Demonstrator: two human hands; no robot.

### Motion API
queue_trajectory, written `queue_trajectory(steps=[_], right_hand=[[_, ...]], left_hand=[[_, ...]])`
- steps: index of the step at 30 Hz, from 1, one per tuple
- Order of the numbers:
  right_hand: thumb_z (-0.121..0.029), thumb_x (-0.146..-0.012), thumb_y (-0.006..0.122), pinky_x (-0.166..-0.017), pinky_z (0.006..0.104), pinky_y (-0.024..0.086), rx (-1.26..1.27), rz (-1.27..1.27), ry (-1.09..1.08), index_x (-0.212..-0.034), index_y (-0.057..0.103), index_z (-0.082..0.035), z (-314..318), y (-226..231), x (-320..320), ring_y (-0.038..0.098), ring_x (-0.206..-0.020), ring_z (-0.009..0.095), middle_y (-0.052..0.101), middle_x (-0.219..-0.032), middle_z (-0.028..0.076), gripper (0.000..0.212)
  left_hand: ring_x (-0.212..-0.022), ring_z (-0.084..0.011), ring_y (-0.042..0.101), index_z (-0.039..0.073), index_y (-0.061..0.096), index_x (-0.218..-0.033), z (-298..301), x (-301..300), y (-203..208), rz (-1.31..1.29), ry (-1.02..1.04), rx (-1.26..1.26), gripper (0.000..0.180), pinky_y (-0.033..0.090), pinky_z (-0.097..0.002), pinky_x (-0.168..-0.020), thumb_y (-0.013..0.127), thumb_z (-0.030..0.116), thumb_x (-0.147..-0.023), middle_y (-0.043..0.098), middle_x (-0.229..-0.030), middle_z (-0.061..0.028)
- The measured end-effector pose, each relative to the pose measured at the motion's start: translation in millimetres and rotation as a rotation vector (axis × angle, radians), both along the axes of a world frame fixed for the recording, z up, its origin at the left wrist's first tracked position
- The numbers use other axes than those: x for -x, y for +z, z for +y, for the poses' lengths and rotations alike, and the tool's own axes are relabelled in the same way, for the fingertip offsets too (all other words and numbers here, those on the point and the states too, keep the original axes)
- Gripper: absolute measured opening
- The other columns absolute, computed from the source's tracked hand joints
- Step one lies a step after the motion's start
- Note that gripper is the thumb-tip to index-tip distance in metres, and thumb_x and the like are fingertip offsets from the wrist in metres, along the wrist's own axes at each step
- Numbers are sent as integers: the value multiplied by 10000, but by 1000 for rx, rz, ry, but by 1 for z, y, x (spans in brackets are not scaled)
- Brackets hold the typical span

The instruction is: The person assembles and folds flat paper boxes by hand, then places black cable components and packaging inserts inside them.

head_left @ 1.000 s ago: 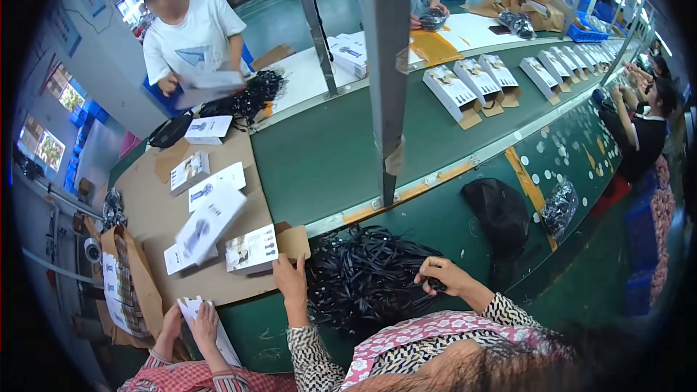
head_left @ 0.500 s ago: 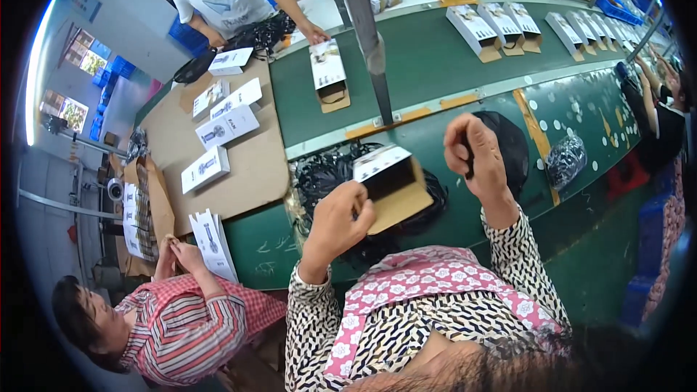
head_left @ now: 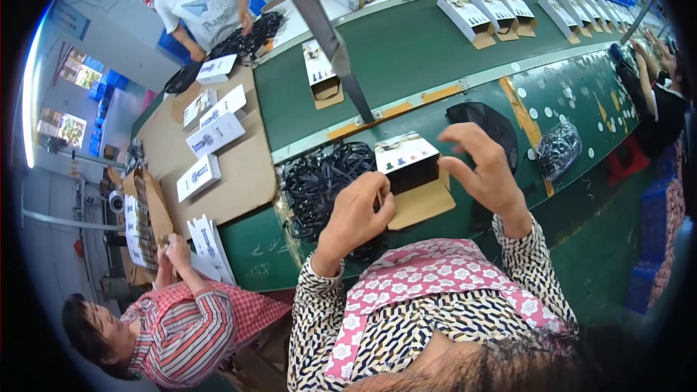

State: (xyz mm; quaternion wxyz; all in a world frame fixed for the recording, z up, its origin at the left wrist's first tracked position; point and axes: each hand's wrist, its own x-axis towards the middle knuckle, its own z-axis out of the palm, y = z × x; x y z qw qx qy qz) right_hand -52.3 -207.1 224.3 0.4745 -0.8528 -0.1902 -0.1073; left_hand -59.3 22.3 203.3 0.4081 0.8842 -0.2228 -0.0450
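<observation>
In front of me lies a small white carton [head_left: 408, 154] with printed pictures on top. Its near end gapes open, with a brown flap [head_left: 425, 203] folded out toward me. My left hand [head_left: 361, 210] has its fingers curled on the carton's left edge, gripping it by that side. At the carton's right side is my right hand [head_left: 485, 167], thumb and fingers spread apart with nothing seen between them. A pile of black cords [head_left: 319, 181] lies left of the carton. Beyond my right hand rests a round black thing [head_left: 483, 120]. The carton's inside is dark.
A metal post [head_left: 323, 36] slants up between me and the green conveyor [head_left: 399, 51], which bears several cartons. To the left, cartons lie on a cardboard sheet [head_left: 250, 167]. One co-worker [head_left: 174, 327] sits left; another [head_left: 203, 7] stands across. A clear bag [head_left: 559, 151] lies right.
My right hand has come left to the carton and its fingers have opened. The carton and my left hand have shifted right. The co-worker across has let go of a carton on the conveyor.
</observation>
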Motion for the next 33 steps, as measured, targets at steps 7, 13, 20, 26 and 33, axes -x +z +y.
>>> queue_trajectory(steps=[7,13,20,26,33], right_hand=[[-123,-802,550,-713,368,472,-155,704,-8,-1299,300,-14,-58,-87,21,616,-835,307,594,-939,232,567],[12,-826,400,-660,481,428,120,395,-413,-1088,480,-7,-102,-149,-28,527,-839,458,554,-881,284,274],[-79,-838,505,-725,479,432,167,46,-497,-1134,441,4,-109,-168,-192,532,-879,447,546,-963,277,314],[-190,-811,594,-730,464,461,417,277,-258,-1038,468,2,-50,-186,-207,551,-867,391,519,-1034,218,322],[-251,-824,568,-648,455,495,515,759,174,-820,589,-14,0,-223,-41,615,-749,363,614,-760,207,237]], left_hand=[[-642,-249,501,64,497,-727,-61,-11,-66,-370,-203,-91,125,399,-353,-565,616,76,-692,448,-685,-82],[-828,-304,550,34,541,-1098,-109,-39,-76,-192,-302,87,412,452,-356,-729,687,138,-727,540,-893,-141],[-886,-346,545,7,504,-1102,-53,-44,-153,78,-52,-224,411,455,-388,-751,660,141,-747,550,-977,-165],[-961,-373,514,9,439,-1213,-11,2,-182,397,60,-561,600,460,-397,-785,712,188,-710,458,-1138,-217],[-1096,-444,435,9,361,-1294,-26,14,-171,513,141,-534,637,404,-441,-911,667,156,-755,354,-1285,-261]])
